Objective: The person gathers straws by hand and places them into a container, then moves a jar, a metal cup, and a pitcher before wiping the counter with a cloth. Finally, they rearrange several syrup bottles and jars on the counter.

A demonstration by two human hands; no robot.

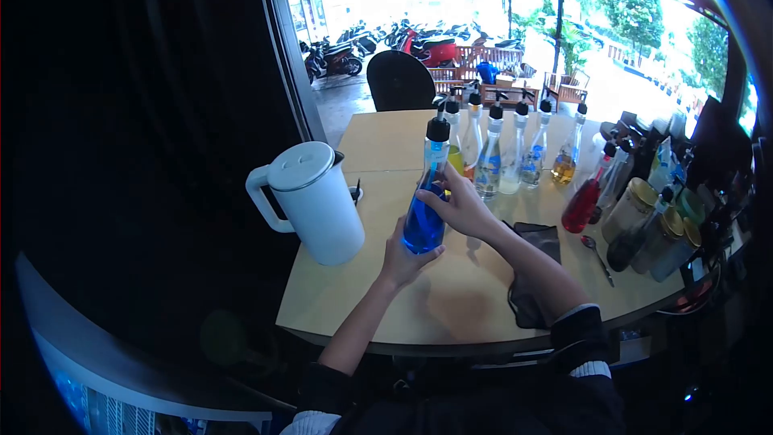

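Observation:
A clear bottle of blue liquid [424, 221] with a black pump top is held upright above the pale table [374, 141]. My left hand [405, 258] is wrapped round its lower part, near the base. Higher up, my right hand [463, 203] grips the same bottle from the right side. Behind it stands a row of pump bottles, among them one with yellow liquid [455, 153] and one with amber liquid [565, 163]. To the left of my hands is a white lidded jug [318, 209].
A dark cloth [535, 246] lies under my right forearm. Further right are a spoon [597, 262], a red bottle [581, 208] and gold-lidded jars [632, 209]. A round black chair back [398, 80] stands beyond the table, with parked motorbikes [435, 50] outside.

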